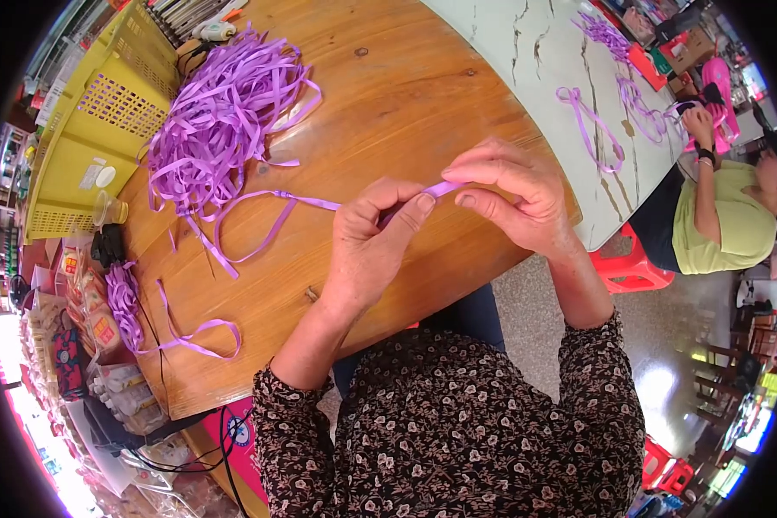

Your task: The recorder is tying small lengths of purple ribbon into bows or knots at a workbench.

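Ribbon [306, 201], a thin purple strip, is pinched at its end between both hands over a round wooden table [388, 95]: the left hand [371, 242] nips it between thumb and forefinger, and the right hand [514, 194] closes its fingertips on the short stretch just beside that. From the grip the strip runs left across the bare wood toward a loose pile of purple ribbon [220, 121]. Beyond the pile, at the far left, sits a yellow plastic basket [95, 129] with a clear cup [108, 209] at its near corner. Below and left of the grip a looped ribbon piece [194, 338] lies by the table edge, next to a smaller ribbon bundle [123, 298]. Packets crowd the left rim, too bent and bright to make out. Right of the grip a pale cracked tabletop [527, 52] joins the wood, with more ribbon loops [591, 129] lying on it. Further right another person in a green shirt [725, 229] sits at that tabletop, partly cut off by the picture's rim, above a red stool [626, 268] on a grey floor. How the ribbon end is folded inside the fingers is hidden.
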`<action>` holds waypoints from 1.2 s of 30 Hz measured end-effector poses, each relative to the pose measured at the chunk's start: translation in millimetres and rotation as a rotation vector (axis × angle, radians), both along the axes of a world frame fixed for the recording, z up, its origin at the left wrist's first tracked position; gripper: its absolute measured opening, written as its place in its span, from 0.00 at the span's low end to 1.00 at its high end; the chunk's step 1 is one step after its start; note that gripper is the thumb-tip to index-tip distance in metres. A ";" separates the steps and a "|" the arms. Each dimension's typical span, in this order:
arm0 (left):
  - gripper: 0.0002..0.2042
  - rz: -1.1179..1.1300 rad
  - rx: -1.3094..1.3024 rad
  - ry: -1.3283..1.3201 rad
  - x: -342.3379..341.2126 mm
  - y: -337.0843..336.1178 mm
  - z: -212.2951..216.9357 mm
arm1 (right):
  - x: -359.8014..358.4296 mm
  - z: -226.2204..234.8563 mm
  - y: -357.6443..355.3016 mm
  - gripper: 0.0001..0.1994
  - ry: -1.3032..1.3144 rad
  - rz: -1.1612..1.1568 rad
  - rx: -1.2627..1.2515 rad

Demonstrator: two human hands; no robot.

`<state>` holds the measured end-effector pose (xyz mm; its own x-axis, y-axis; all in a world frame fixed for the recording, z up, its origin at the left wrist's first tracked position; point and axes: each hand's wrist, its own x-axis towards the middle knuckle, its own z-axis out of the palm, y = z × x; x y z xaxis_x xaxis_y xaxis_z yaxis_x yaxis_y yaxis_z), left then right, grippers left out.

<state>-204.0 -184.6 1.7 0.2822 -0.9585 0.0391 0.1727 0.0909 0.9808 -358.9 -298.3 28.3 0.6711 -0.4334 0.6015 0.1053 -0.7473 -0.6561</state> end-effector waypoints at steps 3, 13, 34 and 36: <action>0.06 -0.022 0.011 -0.030 1.4 0.4 0.0 | 0.0 -1.0 -1.0 0.11 0.018 0.013 -0.011; 0.02 0.015 -0.026 -0.133 10.6 -0.2 -4.9 | -1.4 0.4 1.9 0.09 0.218 -0.086 -0.409; 0.04 0.159 -0.116 0.361 -11.8 -1.0 -11.7 | 15.1 -48.0 8.3 0.12 -0.385 0.485 1.266; 0.05 0.183 -0.117 0.358 -10.3 -2.7 -12.7 | 14.4 -47.1 10.1 0.12 -0.367 0.450 1.285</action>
<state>-214.3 -187.4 -11.0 0.4628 -0.8864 0.0130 0.4714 0.2585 0.8432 -344.5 -288.3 -18.8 0.7910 -0.5990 0.1246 0.4828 0.4860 -0.7285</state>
